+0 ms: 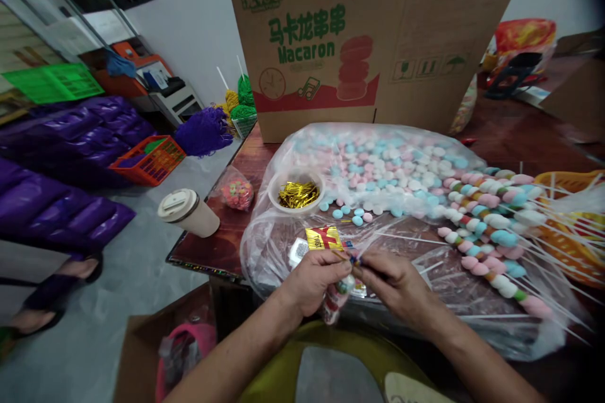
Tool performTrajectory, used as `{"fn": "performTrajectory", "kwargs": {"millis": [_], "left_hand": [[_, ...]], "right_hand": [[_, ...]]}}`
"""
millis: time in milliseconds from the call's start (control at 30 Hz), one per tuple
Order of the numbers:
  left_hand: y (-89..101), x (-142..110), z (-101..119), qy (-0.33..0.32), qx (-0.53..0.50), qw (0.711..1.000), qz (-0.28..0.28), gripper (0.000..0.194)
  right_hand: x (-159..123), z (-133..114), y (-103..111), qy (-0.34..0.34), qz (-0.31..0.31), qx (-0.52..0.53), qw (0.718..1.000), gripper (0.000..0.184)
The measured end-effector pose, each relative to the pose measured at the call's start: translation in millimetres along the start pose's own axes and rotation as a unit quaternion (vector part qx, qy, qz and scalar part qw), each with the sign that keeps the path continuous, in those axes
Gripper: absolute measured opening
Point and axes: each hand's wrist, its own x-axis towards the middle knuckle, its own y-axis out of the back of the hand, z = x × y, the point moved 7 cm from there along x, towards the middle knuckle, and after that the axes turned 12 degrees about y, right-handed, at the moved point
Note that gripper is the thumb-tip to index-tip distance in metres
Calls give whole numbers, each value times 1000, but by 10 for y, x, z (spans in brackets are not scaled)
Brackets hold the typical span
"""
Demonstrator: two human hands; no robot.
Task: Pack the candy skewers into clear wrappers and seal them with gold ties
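Observation:
My left hand is closed around a small clear printed wrapper of marshmallows, which hangs tilted below the fingers. At its gathered neck, dark blue and gold bits show. My right hand pinches there too, fingertips almost touching the left thumb; the exact piece between them is too small to make out. Just beyond the hands lies a gold and red printed packet. A round plastic bowl of gold twist ties stands behind it. Marshmallow skewers on white sticks lie piled to the right.
A big clear bag of pink, blue and white marshmallows covers the table's middle, before a tall cardboard carton. A lidded cup stands at the left edge near a small bag of sweets. An orange basket sits right. Someone's feet show at left.

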Motion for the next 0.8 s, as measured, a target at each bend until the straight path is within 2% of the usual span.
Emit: {"fn": "performTrajectory", "kwargs": {"millis": [33,100,133,200,233,300,367,433,500,567,600,633,700,733,800], "left_hand": [[-26,-6,-64,58,-5,998,-40,32],[-84,-49,-151,136,-16,984,-115,36],[-102,-67,-162,146,-26,979,-138,38],[-96,-67,-134,119,-63,981,-143,43],[-75,-53,-114,94,-85,984,-127,47],[1,-17,-75,36,-123,990,-59,54],[66,1,-42,-18,-136,990,18,54],[81,0,1,-66,-114,988,76,51],[73,-21,73,-113,-56,983,131,56],[53,-36,133,-115,-1,980,165,63],[25,-26,141,-83,10,985,150,63],[-22,-16,138,-36,9,993,109,64],[-122,-62,198,29,-27,999,-5,70],[-153,-114,269,32,-45,997,-57,76],[-113,-226,454,-28,-65,993,-97,85]], "right_hand": [[28,-89,2,44,-57,-7,997,16],[62,-242,16,111,-125,7,986,16],[72,-281,10,122,-143,19,982,16],[86,-267,-27,107,-139,15,984,19],[89,-225,-43,89,-114,-9,989,23],[73,-137,-52,59,-38,-96,993,27],[46,-122,-56,67,12,-188,980,23],[46,-188,-43,108,15,-269,957,22],[66,-309,31,154,10,-348,925,23],[75,-428,139,172,23,-423,889,20],[67,-472,166,176,25,-443,879,17],[48,-497,161,181,19,-447,876,16],[-12,-464,77,180,-18,-413,892,16],[-44,-403,38,161,-34,-380,910,17],[-98,-223,70,65,-5,-303,951,20]]}}
